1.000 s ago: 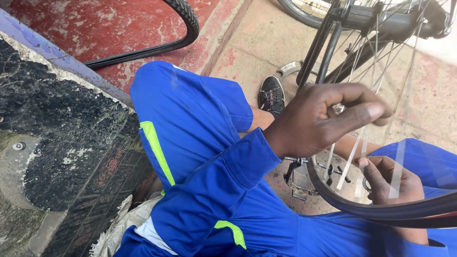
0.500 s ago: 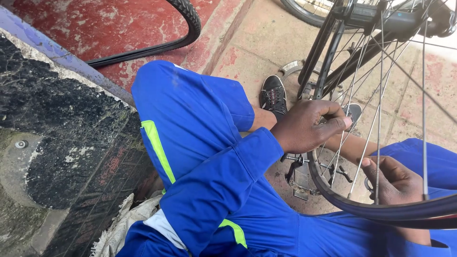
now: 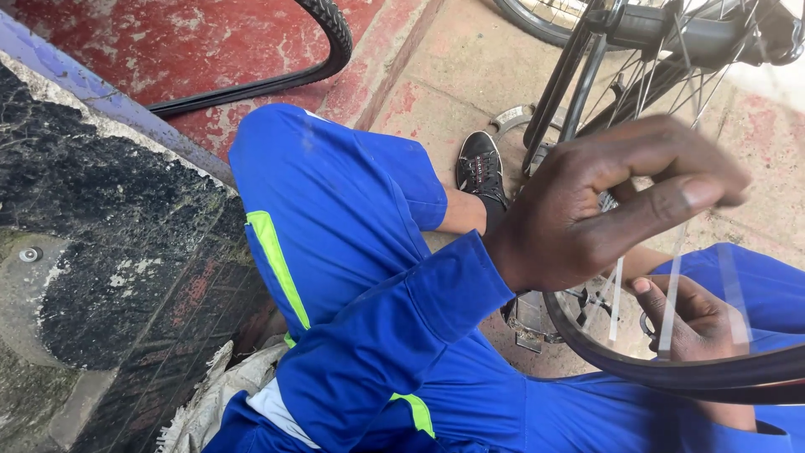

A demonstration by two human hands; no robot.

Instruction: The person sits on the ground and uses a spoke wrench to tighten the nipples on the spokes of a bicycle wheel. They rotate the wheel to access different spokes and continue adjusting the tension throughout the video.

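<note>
Worn red-and-tan concrete floor (image 3: 436, 75), a loose black rubber tyre (image 3: 327, 42) lying on it at top, an upturned black bicycle frame (image 3: 579, 75) beyond the blue-trousered knee (image 3: 335, 193). Left hand (image 3: 604, 210) raised among the thin silver spokes (image 3: 671, 294), its grip narrow, thumb and forefinger pinched; whether they clamp a spoke cannot be told through the blur. Right hand (image 3: 696, 319) sits low inside the black bicycle wheel rim (image 3: 671, 373), fingers curled at the spokes, its grip unclear.
</note>
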